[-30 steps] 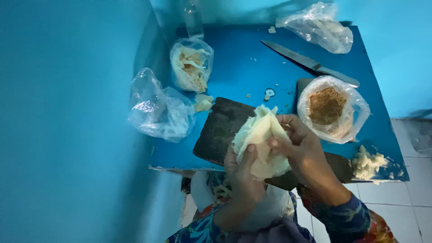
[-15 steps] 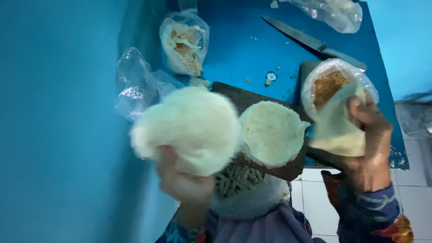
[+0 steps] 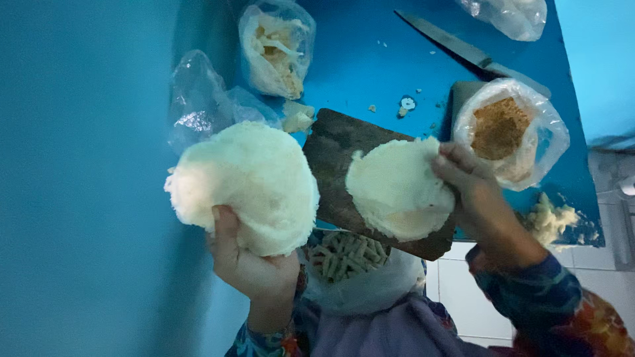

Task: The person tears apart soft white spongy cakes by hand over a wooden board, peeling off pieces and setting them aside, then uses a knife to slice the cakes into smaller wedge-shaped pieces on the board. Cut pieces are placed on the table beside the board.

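My left hand [image 3: 248, 261] holds up a thick stack of round white wrappers [image 3: 243, 185] at the left, above the table edge. A single round white wrapper [image 3: 397, 188] lies flat on the dark wooden cutting board [image 3: 334, 149]. My right hand [image 3: 473, 192] rests its fingertips on that wrapper's right edge. Just beyond the right hand stands an open plastic bag of brown crumbs [image 3: 506, 129].
On the blue table [image 3: 370, 59] lie a long knife [image 3: 463, 49], an open bag of pale shredded filling [image 3: 274, 46], a crumpled clear bag [image 3: 202, 106] and another bag [image 3: 512, 13] at the back. White scraps [image 3: 549, 218] lie at the right edge. A bag of green pieces [image 3: 347, 258] sits in my lap.
My right hand has come down from beside the crumb bag onto the wrapper on the board. The stack in my left hand stays raised at the left.
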Demonstrator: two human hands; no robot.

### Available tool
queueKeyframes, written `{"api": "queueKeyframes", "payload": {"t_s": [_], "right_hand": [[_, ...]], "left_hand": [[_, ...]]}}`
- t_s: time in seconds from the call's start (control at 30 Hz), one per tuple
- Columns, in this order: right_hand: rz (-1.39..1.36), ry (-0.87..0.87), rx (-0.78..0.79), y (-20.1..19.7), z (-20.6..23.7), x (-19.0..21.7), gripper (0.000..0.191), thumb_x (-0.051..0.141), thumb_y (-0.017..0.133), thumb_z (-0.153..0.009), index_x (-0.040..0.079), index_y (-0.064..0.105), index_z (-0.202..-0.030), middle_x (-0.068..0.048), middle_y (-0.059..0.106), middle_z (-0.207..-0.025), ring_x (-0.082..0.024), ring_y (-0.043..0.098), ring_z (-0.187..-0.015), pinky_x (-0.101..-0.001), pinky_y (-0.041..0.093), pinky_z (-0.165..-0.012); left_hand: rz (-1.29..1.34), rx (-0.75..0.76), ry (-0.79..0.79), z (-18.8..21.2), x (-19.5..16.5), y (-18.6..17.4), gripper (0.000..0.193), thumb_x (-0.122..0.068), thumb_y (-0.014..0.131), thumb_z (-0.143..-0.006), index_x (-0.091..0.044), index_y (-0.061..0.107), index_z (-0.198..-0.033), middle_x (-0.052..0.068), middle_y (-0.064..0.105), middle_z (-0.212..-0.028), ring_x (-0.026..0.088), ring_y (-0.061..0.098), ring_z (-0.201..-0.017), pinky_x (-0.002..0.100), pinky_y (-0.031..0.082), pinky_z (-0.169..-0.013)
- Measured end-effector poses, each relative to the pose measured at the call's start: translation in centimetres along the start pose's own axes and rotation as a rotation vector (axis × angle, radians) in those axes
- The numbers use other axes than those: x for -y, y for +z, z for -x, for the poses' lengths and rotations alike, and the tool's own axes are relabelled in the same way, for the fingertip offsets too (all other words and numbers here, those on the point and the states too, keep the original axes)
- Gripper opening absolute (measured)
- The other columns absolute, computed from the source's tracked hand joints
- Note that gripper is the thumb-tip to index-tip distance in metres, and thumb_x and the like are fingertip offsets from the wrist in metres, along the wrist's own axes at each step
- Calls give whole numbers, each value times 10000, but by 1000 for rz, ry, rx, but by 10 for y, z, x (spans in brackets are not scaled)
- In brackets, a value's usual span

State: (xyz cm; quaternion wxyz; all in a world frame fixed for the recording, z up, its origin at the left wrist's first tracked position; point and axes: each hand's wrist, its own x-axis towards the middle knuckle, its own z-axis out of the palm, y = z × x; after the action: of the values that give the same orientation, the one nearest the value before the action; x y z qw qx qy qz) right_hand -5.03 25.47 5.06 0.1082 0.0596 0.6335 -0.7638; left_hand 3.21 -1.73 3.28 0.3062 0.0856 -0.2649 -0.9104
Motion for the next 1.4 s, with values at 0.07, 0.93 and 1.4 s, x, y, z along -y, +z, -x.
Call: {"api": "queueKeyframes", "payload": {"t_s": [0.07,0.93,1.4], "right_hand": [[50,68,-37,-7,-4,-9,214,155,560,-1019,59,583,-1208,-32,638,-1049,-136,657,-943,-307,574,-794],[0,-207,343,-21,6,30,253,5,550,-909,30,620,-1150,-76,635,-1051,-178,621,-947,-329,520,-822],[98,-346,398,-7,-6,67,451,129,722,-937,45,595,-1361,-10,547,-1075,-118,555,-951,-284,495,-767]], "left_hand": [[29,-24,-18,-3,3,0,513,-258,618,-1039,14,502,-1458,154,643,-1315,296,689,-1176,473,582,-996],[-1707,437,841,-60,72,-5,524,-202,710,-959,-65,533,-1433,229,484,-1511,443,315,-1466,615,203,-1194],[-602,899,-297,-38,96,66,279,-266,676,-1100,3,720,-1042,-37,655,-866,42,573,-793,258,498,-677]]}}
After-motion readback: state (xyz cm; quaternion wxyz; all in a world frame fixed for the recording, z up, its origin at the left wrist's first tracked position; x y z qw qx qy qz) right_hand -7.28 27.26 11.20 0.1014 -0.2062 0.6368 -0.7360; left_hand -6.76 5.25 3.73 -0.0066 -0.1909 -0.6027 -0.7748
